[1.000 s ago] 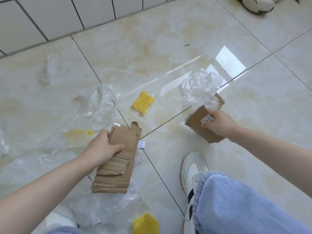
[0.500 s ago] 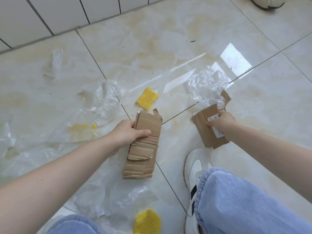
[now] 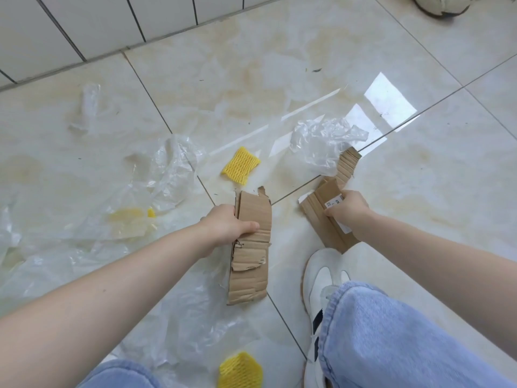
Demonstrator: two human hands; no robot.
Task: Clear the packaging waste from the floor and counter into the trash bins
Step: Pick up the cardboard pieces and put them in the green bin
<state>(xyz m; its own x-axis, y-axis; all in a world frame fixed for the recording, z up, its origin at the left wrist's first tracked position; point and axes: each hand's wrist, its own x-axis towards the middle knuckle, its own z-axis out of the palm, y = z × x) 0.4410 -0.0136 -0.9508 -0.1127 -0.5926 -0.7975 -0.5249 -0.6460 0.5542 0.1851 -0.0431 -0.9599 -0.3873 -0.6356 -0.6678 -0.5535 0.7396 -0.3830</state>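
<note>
My left hand (image 3: 228, 226) grips a long torn strip of brown cardboard (image 3: 249, 264) held just above the floor. My right hand (image 3: 347, 211) grips a second folded cardboard piece (image 3: 321, 214) with a white label, and crumpled clear plastic (image 3: 324, 141) rises from its far end. Two yellow foam nets lie loose on the tiles: one (image 3: 241, 165) beyond the cardboard, another (image 3: 240, 371) near my knee. Clear plastic sheets (image 3: 92, 219) spread over the floor at the left, with a yellow piece (image 3: 128, 214) under them.
A white tiled wall (image 3: 84, 26) runs along the top left. My white shoe (image 3: 321, 281) and jeans-clad legs (image 3: 391, 337) fill the lower right. A small clear wrapper (image 3: 89, 105) lies near the wall. Another shoe (image 3: 442, 4) sits at the top right.
My left hand has carried its cardboard strip to the right, closer to the right hand's piece. The right hand has kept its grip and drawn slightly nearer.
</note>
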